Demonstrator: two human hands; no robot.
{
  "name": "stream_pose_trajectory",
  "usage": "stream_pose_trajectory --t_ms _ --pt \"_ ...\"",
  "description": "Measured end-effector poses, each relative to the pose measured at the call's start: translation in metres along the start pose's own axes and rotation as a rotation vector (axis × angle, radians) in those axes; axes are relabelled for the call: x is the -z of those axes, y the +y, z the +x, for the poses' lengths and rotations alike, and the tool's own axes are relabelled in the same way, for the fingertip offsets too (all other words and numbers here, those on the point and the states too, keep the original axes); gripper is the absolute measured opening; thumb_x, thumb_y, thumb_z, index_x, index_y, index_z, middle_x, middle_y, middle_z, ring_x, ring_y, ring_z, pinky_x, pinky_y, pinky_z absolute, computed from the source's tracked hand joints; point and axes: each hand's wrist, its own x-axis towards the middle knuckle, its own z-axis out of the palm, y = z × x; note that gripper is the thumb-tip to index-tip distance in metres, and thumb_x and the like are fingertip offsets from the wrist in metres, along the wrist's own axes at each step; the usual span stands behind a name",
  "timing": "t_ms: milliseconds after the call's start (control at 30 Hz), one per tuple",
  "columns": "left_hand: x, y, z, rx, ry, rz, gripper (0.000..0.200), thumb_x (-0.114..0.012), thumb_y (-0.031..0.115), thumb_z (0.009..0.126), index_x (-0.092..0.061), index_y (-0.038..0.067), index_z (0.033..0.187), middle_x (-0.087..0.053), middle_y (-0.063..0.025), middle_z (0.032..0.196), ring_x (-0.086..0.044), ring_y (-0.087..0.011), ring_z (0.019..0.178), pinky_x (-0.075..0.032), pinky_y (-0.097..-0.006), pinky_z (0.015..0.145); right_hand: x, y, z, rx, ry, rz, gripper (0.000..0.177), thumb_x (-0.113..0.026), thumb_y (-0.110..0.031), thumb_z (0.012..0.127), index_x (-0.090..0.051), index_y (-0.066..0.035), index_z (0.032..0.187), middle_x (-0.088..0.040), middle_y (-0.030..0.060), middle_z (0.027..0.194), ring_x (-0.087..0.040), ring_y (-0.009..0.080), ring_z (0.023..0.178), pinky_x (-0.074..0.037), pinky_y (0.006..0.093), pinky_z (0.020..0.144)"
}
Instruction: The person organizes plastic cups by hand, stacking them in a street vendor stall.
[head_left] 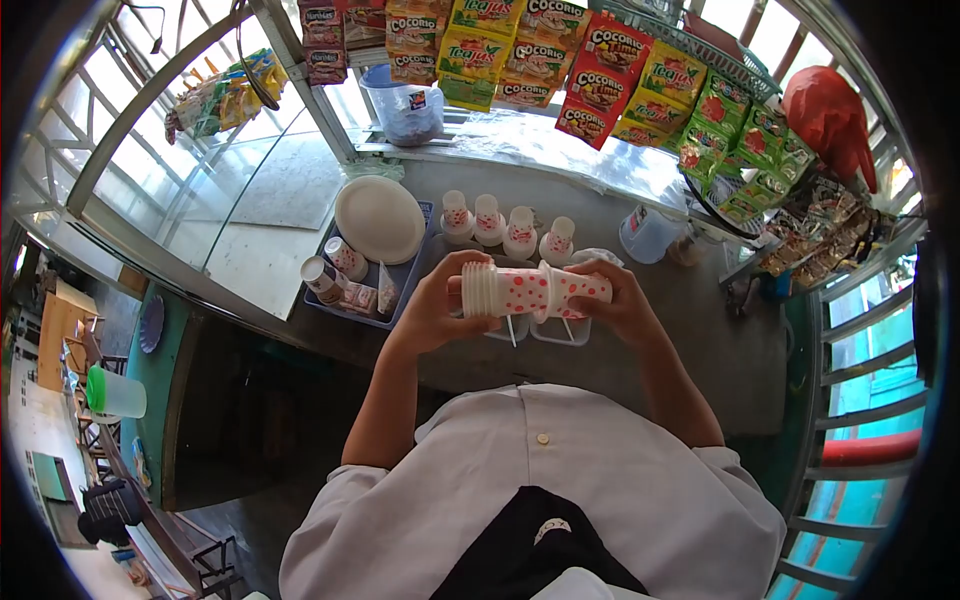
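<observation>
Two stacks of white paper cups with pink and red dots lie sideways, end to end, in front of my chest. My left hand is closed round the rims of the left cup stack. Round the other end, my right hand grips the right cup stack. The two stacks meet at the middle, and how far one sits inside the other is hidden. Below them, partly covered, stand small clear containers with white handles sticking out. Behind my hands, several upside-down dotted cups stand in a row on the counter.
A blue tray at the left holds a round white plate, cups and small packets. A clear pitcher stands at the right. Drink sachets hang overhead, near a red bag. A glass case borders the counter's left.
</observation>
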Motion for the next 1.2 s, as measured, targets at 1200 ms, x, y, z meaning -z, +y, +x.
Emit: stream_pose_trajectory --t_ms 1200 --pt "0.009 -0.040 -0.059 0.400 0.211 -0.166 0.061 -0.076 0.031 0.081 -0.045 0.005 0.127 -0.057 -0.0059 0.106 -0.059 -0.0142 0.094 -0.051 -0.0273 0.077 0.115 0.164 0.134 -0.273 0.571 -0.216 0.067 -0.073 -0.026 0.077 -0.041 -0.018 0.135 -0.050 0.0165 0.131 -0.047 0.0290 0.123 -0.051 0.0392 0.086"
